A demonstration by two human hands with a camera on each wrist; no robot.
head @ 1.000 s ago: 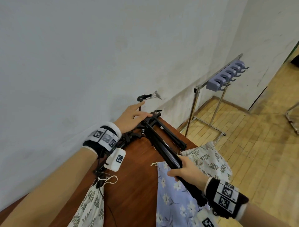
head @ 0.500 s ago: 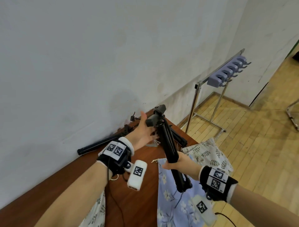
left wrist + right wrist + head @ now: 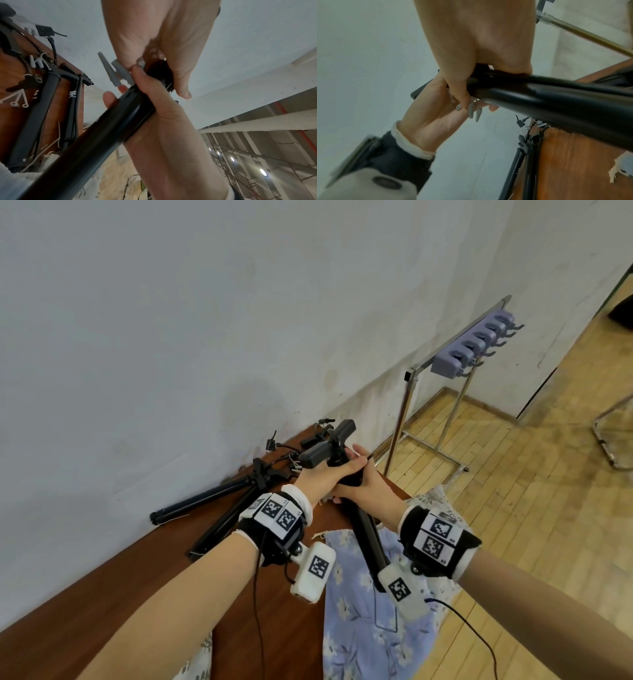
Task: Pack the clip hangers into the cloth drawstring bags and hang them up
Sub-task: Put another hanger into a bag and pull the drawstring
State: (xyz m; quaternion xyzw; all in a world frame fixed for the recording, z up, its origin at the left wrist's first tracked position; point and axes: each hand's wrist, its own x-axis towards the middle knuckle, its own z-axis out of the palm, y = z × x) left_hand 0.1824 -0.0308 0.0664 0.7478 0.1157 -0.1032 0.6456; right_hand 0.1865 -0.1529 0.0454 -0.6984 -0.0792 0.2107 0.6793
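A black folded clip hanger stands tilted over the blue floral drawstring bag, its lower end on the cloth. My right hand grips the shaft near its top. My left hand is wrapped over the head just above, touching the right hand. In the left wrist view, grey clips stick out beside the fingers that hold the shaft. The right wrist view shows the same clips under my right hand. A second black hanger lies on the table by the wall.
The brown table runs along a white wall. A leaf-print bag lies at its right edge, another at the bottom left. A metal rack with purple hooks stands on the wooden floor beyond.
The hanger has been lifted off the table and tilted up on end. My left hand left the hanger by the wall and took the raised one's top. My right hand slid up the shaft.
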